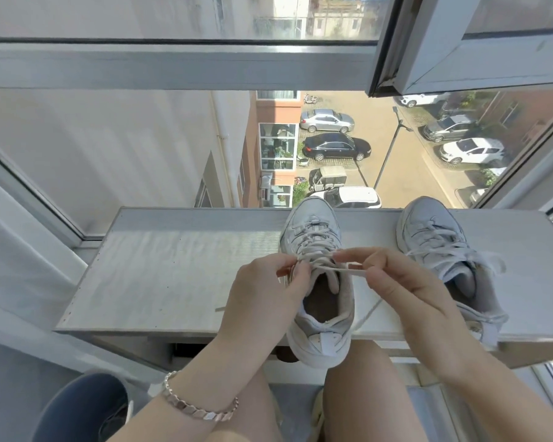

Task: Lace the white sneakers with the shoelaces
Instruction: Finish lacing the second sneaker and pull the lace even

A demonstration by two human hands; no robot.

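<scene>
Two white sneakers stood on the windowsill [160, 266], toes toward the glass: the middle sneaker [316, 342] with its heel over the near edge, and the right sneaker [428, 224] beside it, already laced, its ends lying loose. Two hands were on the middle one. The left hand [265, 282] pinched the shoelace [332, 268] between thumb and forefinger by the top left eyelet. The right hand [406, 282], fingers curled, pinched its end, and the one strand ran taut between them. To finish well (only the top eyelets seemed to remain), keep the lace flat, feed the tip squarely, then even both ends.
</scene>
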